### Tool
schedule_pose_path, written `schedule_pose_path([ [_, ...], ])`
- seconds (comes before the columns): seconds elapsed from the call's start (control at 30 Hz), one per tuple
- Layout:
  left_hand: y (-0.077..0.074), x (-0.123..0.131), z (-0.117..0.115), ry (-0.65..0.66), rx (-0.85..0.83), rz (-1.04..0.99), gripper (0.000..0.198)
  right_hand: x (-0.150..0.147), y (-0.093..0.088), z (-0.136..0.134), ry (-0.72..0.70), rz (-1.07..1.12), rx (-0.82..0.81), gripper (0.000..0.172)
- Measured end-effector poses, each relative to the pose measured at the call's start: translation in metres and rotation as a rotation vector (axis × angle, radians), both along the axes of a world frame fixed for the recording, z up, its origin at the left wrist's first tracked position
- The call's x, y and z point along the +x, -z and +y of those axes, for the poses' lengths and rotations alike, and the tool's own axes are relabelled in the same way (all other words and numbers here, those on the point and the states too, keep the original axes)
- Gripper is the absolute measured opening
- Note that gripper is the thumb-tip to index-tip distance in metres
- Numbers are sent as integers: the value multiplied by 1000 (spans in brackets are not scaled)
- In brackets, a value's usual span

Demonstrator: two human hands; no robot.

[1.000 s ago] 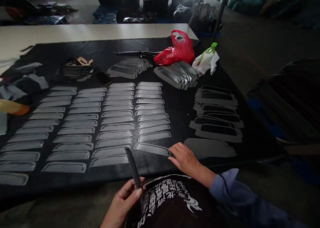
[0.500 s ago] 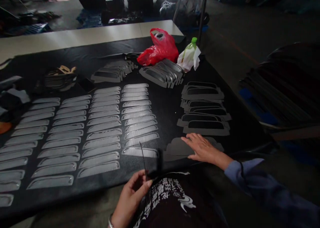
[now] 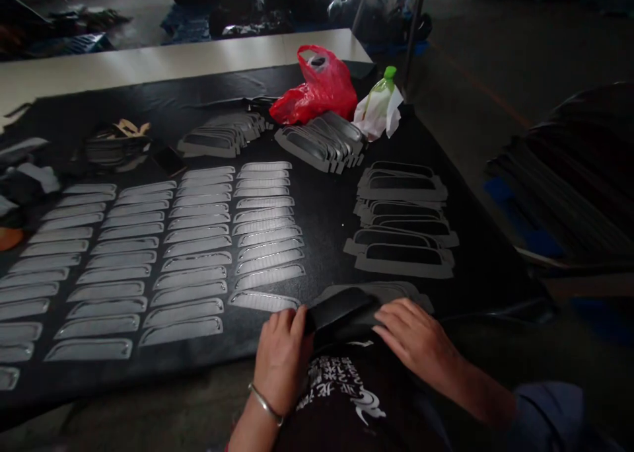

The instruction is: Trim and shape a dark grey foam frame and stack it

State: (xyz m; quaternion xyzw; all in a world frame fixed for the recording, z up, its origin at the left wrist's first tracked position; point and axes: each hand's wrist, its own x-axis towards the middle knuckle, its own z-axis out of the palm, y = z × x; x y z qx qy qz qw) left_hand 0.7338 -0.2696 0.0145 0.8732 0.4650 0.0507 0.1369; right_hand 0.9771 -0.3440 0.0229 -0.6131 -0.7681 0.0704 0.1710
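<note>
The left hand (image 3: 282,356) and right hand (image 3: 416,339) grip a curved black padded strip (image 3: 341,313) narrowly between them, fingers flat on its ends, at the near edge of the black-covered table (image 3: 317,240), just beside a grey cut-fabric stack (image 3: 406,293).

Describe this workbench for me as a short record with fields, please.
Left hand: on the left end of a curved black piece
Right hand: on the piece's right end
Left wrist: a metal bangle
Under the piece: a stack of grey cut-outs
Table covering: black sheet
Laid in rows: pale strips with shiny edges
Far side: red plastic bag, bottle wrapped in white
</note>
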Motion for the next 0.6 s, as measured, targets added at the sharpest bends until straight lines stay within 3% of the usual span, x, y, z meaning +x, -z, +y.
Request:
schedule_pose_path([
  [0.17,-2,46,-6,163,28,7,36,-8,-7,11,-118,-57,104,36],
  [0.3,-8,61,-3,200,41,-68,37,0,2,26,-176,-52,121,34],
  [0.43,-4,60,-9,114,97,-192,44,21,8,25,-165,-14,34,32],
  [0.6,25,46,-32,-55,142,-307,39,42,29,18,-59,24,-56,33],
])
